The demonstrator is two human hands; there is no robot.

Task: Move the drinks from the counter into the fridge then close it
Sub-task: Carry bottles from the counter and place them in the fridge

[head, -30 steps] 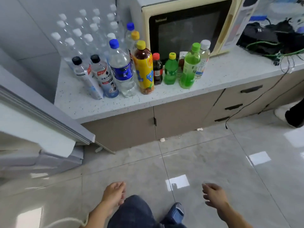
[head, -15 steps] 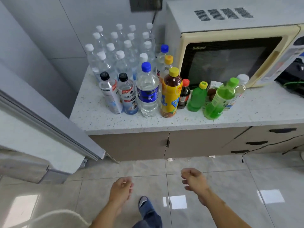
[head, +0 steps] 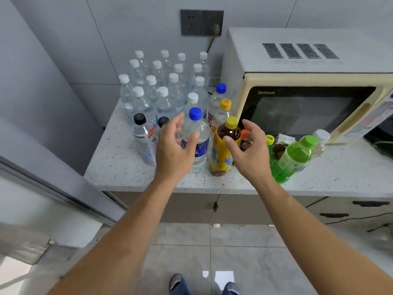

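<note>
Drinks packed tight on the counter (head: 131,171), just left of the microwave (head: 308,107): blue-capped water bottle (head: 196,133) and yellow-labelled tea bottle (head: 225,150) side by side at the front edge, black-capped bottles (head: 143,135) to their left, green bottle (head: 294,158) leaning to the right, a block of white-capped water bottles (head: 161,86) behind.

Likely trouble: a sideways knock to a neighbour while closing on either front bottle, toppling it off the edge or into the row; a one-handed lift by the slick upper body could slip.

Left hand (head: 175,150) spread wide around the blue-capped bottle, thumb across its label, contact uncertain. Right hand (head: 248,152) half curled beside the tea bottle's shoulder, thumb near the neck, not yet clasped. Nothing held. Fridge door (head: 53,188) open at lower left.
</note>
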